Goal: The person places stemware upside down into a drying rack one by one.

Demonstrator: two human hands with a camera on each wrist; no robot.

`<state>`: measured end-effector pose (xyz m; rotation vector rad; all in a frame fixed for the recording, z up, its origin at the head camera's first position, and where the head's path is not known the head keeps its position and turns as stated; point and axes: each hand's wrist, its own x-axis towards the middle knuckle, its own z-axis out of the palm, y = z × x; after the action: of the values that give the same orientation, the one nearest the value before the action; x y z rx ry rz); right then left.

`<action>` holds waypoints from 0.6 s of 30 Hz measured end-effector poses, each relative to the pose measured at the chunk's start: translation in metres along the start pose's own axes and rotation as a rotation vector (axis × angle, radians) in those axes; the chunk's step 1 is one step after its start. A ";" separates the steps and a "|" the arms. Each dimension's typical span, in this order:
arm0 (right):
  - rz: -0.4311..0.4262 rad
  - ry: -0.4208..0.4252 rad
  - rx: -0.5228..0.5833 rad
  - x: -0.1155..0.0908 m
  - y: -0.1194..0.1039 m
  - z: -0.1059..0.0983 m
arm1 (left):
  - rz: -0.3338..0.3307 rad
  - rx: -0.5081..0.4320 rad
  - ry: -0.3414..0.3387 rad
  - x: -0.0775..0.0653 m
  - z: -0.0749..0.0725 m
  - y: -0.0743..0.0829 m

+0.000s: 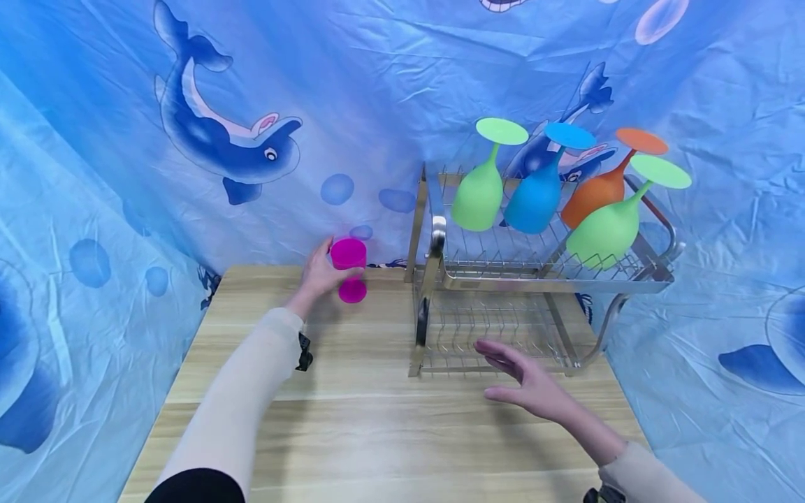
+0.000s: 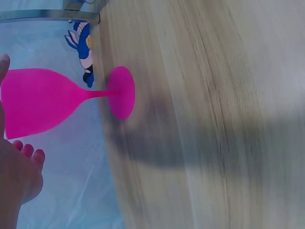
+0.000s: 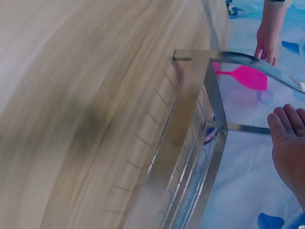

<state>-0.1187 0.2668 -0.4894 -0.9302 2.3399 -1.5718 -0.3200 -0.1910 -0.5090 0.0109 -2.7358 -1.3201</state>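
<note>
A pink goblet [image 1: 348, 253] stands upright near the table's back edge, left of the dish rack. My left hand [image 1: 323, 272] grips its bowl, the thumb across the front and the fingers on the far side. In the left wrist view the goblet's round foot [image 2: 122, 93] appears at the table surface. My right hand [image 1: 528, 384] hovers before the rack's lower tier, fingers spread loosely and holding nothing. That hand [image 3: 290, 143] also shows at the right wrist view's edge, beside the metal rack [image 3: 190, 90].
The two-tier metal rack [image 1: 560, 285] stands at the back right. Upside down on its upper tier are a green goblet [image 1: 478, 199], a blue goblet [image 1: 534, 201], an orange goblet [image 1: 594, 195] and another green goblet [image 1: 606, 230]. A blue dolphin-print curtain [image 1: 352, 91] surrounds the wooden table [image 1: 371, 433].
</note>
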 end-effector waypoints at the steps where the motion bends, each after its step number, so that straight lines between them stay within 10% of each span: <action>1: 0.004 -0.005 0.001 0.001 0.001 0.002 | -0.003 -0.001 0.008 0.000 0.002 0.000; 18: 0.058 -0.049 0.058 0.016 0.005 0.026 | -0.060 -0.081 0.086 0.006 0.017 0.003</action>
<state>-0.1215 0.2388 -0.5015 -0.8701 2.2541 -1.5677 -0.3275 -0.1761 -0.5168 0.1406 -2.6282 -1.4106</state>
